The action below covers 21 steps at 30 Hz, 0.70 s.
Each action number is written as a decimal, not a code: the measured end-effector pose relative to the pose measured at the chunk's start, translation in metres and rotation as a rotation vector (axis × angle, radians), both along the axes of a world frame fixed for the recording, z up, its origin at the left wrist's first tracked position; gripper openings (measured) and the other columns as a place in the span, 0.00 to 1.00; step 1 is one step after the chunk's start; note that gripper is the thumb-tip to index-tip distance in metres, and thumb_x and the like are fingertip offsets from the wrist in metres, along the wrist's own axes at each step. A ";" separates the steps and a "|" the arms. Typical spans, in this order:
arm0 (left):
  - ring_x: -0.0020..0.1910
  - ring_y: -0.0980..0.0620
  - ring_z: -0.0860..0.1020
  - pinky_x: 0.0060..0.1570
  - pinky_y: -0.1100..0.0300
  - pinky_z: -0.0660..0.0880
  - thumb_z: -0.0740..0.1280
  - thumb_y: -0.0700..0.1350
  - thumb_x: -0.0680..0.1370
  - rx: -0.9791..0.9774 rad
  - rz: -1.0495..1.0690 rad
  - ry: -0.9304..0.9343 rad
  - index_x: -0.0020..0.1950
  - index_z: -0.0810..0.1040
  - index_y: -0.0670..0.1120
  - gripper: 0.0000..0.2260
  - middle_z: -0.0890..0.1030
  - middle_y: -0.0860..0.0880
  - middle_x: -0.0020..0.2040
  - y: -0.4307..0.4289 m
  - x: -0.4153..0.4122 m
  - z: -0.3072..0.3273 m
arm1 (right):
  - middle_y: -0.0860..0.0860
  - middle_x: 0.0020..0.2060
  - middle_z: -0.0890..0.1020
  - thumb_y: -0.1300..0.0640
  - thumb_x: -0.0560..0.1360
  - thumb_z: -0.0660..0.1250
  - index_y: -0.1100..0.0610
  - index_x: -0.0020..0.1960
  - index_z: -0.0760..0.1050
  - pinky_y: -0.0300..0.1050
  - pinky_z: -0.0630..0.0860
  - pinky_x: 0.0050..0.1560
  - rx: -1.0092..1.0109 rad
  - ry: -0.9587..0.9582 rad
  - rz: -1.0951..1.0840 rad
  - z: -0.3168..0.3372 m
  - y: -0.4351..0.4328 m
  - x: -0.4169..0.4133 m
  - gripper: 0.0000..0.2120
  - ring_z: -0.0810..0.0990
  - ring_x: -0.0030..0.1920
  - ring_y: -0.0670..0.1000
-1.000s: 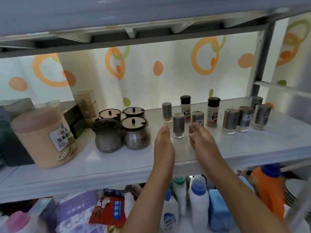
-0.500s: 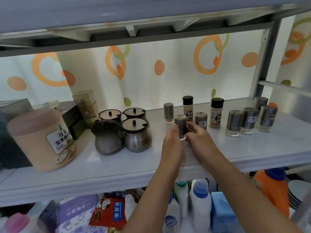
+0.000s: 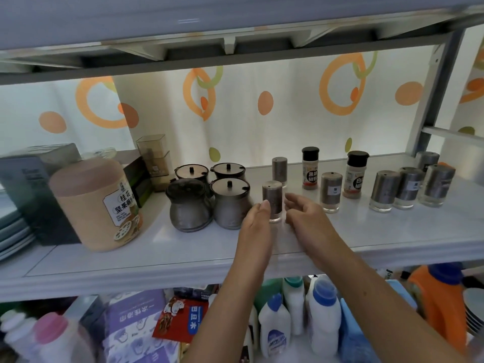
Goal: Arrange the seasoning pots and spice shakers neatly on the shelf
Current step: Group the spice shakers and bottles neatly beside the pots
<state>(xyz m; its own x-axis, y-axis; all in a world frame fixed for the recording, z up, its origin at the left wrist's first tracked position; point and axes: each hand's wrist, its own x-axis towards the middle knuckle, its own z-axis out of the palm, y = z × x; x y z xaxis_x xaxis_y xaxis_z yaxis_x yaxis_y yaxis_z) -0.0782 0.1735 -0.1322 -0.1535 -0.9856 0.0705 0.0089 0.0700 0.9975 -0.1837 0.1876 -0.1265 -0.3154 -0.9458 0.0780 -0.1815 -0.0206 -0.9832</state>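
On the white shelf point(image 3: 183, 260) a steel spice shaker point(image 3: 272, 199) stands upright just right of the seasoning pots point(image 3: 229, 203), a tight cluster of four. My left hand point(image 3: 255, 226) touches its left side with flat fingers. My right hand point(image 3: 306, 216) curls beside its right side, a small gap between fingers and shaker. Another steel shaker point(image 3: 279, 169) stands behind it. Further right are a black-capped spice bottle point(image 3: 310, 167), a labelled steel shaker point(image 3: 331, 192), a second black-capped bottle point(image 3: 356, 174) and a group of several steel shakers point(image 3: 408, 187).
A big beige jar point(image 3: 99, 203), a dark box point(image 3: 34, 192) and a clear plastic container point(image 3: 153, 153) fill the shelf's left end. Stacked plates point(image 3: 10, 231) sit far left. Cleaning bottles point(image 3: 275, 326) and an orange jug point(image 3: 440, 305) stand below. An upper shelf point(image 3: 235, 30) hangs close overhead.
Both hands reached in and closed around the front steel shaker. It has slid left, from in front of the black-capped bottle to beside the pots.
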 end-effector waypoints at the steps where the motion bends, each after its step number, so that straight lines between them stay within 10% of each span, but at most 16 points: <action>1: 0.55 0.55 0.78 0.57 0.59 0.73 0.56 0.53 0.82 0.007 0.002 0.014 0.61 0.79 0.49 0.17 0.82 0.52 0.54 0.001 0.004 -0.002 | 0.50 0.67 0.76 0.66 0.77 0.59 0.55 0.74 0.67 0.44 0.70 0.67 -0.002 -0.017 -0.014 -0.002 0.000 -0.001 0.25 0.74 0.66 0.47; 7: 0.57 0.54 0.79 0.67 0.50 0.70 0.59 0.52 0.80 0.059 -0.033 0.075 0.48 0.83 0.52 0.13 0.84 0.54 0.50 0.002 0.014 -0.008 | 0.51 0.65 0.79 0.67 0.77 0.60 0.57 0.73 0.68 0.51 0.72 0.69 0.010 -0.049 0.016 -0.007 -0.002 -0.006 0.25 0.77 0.64 0.47; 21: 0.61 0.53 0.78 0.68 0.49 0.69 0.59 0.58 0.74 0.051 -0.041 0.070 0.59 0.80 0.51 0.20 0.83 0.51 0.58 0.007 0.016 -0.007 | 0.49 0.62 0.81 0.68 0.77 0.59 0.57 0.74 0.66 0.49 0.73 0.68 0.016 -0.066 0.071 -0.014 -0.011 -0.010 0.26 0.78 0.63 0.47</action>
<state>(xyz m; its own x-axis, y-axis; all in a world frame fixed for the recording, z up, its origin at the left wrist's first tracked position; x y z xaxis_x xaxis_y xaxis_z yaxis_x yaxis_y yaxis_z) -0.0622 0.1805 -0.1387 -0.1904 -0.9812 0.0327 0.0807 0.0175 0.9966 -0.1936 0.1770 -0.1403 -0.2519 -0.9667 0.0441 -0.1148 -0.0154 -0.9933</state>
